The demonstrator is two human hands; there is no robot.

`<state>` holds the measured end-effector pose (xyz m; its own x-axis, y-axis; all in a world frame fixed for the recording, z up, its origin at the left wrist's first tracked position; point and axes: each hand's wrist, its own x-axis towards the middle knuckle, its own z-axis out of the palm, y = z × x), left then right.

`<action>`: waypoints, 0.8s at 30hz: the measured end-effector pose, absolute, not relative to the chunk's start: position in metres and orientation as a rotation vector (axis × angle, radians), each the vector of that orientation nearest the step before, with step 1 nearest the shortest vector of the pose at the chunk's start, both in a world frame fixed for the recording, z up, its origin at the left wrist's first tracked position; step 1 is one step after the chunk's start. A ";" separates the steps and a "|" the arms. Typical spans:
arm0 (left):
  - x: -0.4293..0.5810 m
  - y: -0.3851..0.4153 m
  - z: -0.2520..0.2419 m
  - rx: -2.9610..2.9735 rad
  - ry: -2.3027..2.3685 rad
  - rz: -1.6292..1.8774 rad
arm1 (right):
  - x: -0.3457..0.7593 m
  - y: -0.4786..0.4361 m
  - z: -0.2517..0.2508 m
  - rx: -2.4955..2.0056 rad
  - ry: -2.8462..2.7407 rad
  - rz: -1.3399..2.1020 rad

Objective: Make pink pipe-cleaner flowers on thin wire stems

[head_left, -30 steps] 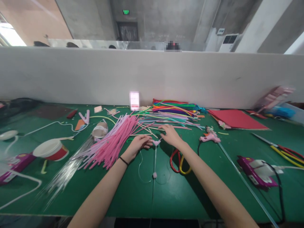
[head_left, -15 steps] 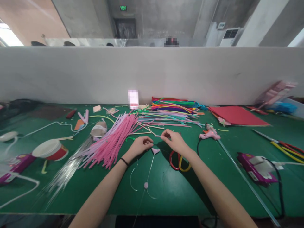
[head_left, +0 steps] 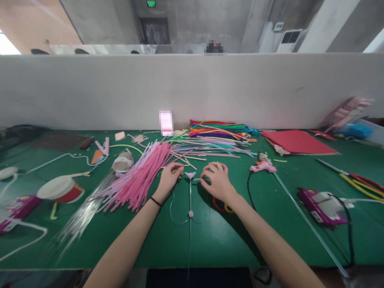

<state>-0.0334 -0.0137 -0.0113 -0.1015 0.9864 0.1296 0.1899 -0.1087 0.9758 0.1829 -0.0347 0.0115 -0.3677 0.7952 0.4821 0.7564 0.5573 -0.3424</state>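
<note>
A thin wire piece (head_left: pixel 190 196) with a small pink tip at its top and a pink bead lower down lies on the green table (head_left: pixel 210 240) between my hands. My left hand (head_left: pixel 169 176) rests with curled fingers just left of the pink tip, beside a heap of pink pipe cleaners (head_left: pixel 141 178). My right hand (head_left: pixel 216 180) sits just right of the tip, fingers pinched near it. Whether either hand grips the wire is too fine to see. Red and yellow scissor handles (head_left: pixel 220 206) show under my right wrist.
Mixed coloured pipe cleaners (head_left: pixel 216 138) lie behind. A pink glue gun (head_left: pixel 264 167), red sheets (head_left: pixel 297 143), a purple tool (head_left: pixel 322 206) and long scissors (head_left: pixel 354 180) are to the right. A red-white cup (head_left: pixel 60 190), tape roll (head_left: pixel 121 163) and clear rods (head_left: pixel 81 216) are left.
The wire piece swung from slanted to straight and upright on the table. Both hands drew closer together around its pink tip, the right one moving left over the scissors.
</note>
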 end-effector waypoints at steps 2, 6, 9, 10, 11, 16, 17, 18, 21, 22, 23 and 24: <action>-0.036 -0.013 -0.010 1.355 1.382 1.357 | 0.185 -0.032 0.011 -1.325 -2.053 0.019; -0.041 -0.009 -0.009 1.295 1.399 1.487 | 0.189 -0.027 0.013 -1.507 -1.793 -0.055; -0.044 -0.006 -0.011 1.260 1.414 1.549 | 0.188 -0.027 0.012 -1.500 -1.844 -0.011; -0.044 -0.005 -0.012 1.256 1.419 1.556 | 0.187 -0.028 0.011 -1.502 -1.864 -0.002; -0.045 -0.005 -0.014 1.258 1.425 1.556 | 0.186 -0.029 0.010 -1.520 -1.871 -0.005; -0.047 -0.003 -0.018 1.345 1.463 1.490 | 0.182 -0.021 0.001 -1.728 -1.858 -0.057; -0.047 -0.003 -0.018 1.373 1.475 1.476 | 0.182 -0.016 -0.001 -1.742 -1.880 -0.047; -0.047 -0.003 -0.018 1.403 1.487 1.463 | 0.181 -0.011 -0.001 -1.739 -1.914 -0.032; -0.047 -0.005 -0.016 1.489 1.521 1.436 | 0.177 0.011 -0.001 -1.687 -2.042 -0.008; -0.048 -0.006 -0.015 1.514 1.532 1.432 | 0.175 0.019 0.000 -1.681 -2.070 -0.012; -0.047 -0.007 -0.013 1.536 1.543 1.428 | 0.173 0.027 0.000 -1.688 -2.095 -0.021; -0.047 -0.008 -0.012 1.553 1.554 1.426 | 0.172 0.036 0.000 -1.703 -2.111 -0.025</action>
<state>-0.0474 -0.0075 -0.0124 -0.2106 0.9282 0.3068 0.3852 -0.2096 0.8987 0.1715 0.0356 0.0003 -0.1571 0.9291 0.3348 0.9367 0.2476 -0.2474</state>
